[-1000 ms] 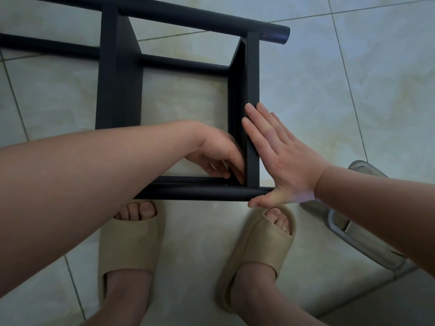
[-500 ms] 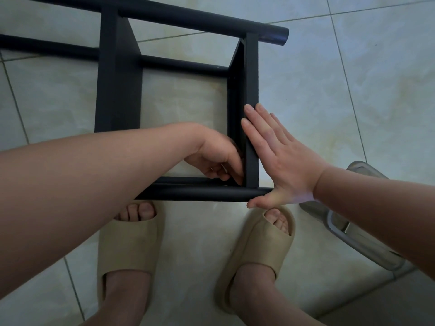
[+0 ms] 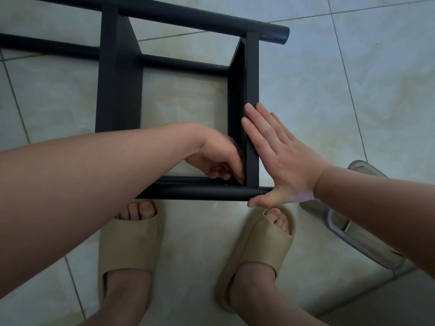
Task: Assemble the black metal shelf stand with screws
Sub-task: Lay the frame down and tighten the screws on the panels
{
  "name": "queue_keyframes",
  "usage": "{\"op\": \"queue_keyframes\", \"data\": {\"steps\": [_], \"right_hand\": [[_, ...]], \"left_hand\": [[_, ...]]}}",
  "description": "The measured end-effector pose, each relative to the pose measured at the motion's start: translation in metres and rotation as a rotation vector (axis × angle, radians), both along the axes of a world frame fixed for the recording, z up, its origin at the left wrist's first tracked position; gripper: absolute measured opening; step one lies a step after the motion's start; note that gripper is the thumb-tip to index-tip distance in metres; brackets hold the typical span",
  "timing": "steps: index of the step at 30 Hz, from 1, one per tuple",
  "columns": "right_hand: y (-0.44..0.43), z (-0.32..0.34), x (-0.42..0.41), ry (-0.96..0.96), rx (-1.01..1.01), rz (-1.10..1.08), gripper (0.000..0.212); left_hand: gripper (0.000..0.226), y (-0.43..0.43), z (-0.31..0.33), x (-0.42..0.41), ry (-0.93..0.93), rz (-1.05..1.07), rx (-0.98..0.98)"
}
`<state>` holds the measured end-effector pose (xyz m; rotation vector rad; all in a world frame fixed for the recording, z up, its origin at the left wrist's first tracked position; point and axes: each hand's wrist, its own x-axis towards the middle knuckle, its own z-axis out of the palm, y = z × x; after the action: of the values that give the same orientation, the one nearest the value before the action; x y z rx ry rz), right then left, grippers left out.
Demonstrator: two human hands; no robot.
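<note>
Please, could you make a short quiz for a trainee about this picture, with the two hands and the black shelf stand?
1. True or false: the right hand lies flat, fingers straight, against the outside of a black panel of the shelf stand.
2. Where do the fingers of the left hand reach? A: the stand's inner corner nearest the person. B: the far tube's open end. C: the floor outside the stand.
3. What footwear does the person have on?
Key: 1 true; 2 A; 3 beige slippers.
</note>
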<state>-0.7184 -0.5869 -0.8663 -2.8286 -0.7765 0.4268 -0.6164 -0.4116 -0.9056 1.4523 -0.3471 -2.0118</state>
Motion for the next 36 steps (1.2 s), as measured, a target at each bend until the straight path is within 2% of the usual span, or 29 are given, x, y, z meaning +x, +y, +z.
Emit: {"op": "queue_keyframes", "data": {"steps": [6, 16, 26, 30, 34, 36], "right_hand": [[0.0002, -0.0003, -0.0002, -0.002, 0.000, 0.002, 0.133], [0.0008, 0.0007, -0.0002, -0.003, -0.010, 0.001, 0.133], [0.0014, 0.0016, -0.0001, 0.006, -0.010, -0.006, 0.134], [0.0013, 0.0015, -0.0002, 0.003, -0.009, -0.006, 0.134], [0.0011, 0.0008, -0.0004, 0.001, -0.014, -0.005, 0.136], [0.0012, 0.0008, -0.0004, -0.002, -0.013, -0.004, 0.135]], "left_hand": [[0.007, 0.0006, -0.0001, -0.0024, -0.014, -0.016, 0.014], [0.010, -0.0020, 0.0029, 0.0004, 0.031, -0.018, 0.026], [0.011, -0.0022, -0.0005, -0.0022, -0.009, -0.001, -0.005], [0.016, -0.0005, -0.0001, 0.0002, 0.023, 0.020, -0.002], [0.010, 0.0009, 0.0004, -0.0001, 0.143, 0.017, 0.066], [0.009, 0.0001, 0.0003, -0.0013, 0.126, 0.008, 0.074]]}}
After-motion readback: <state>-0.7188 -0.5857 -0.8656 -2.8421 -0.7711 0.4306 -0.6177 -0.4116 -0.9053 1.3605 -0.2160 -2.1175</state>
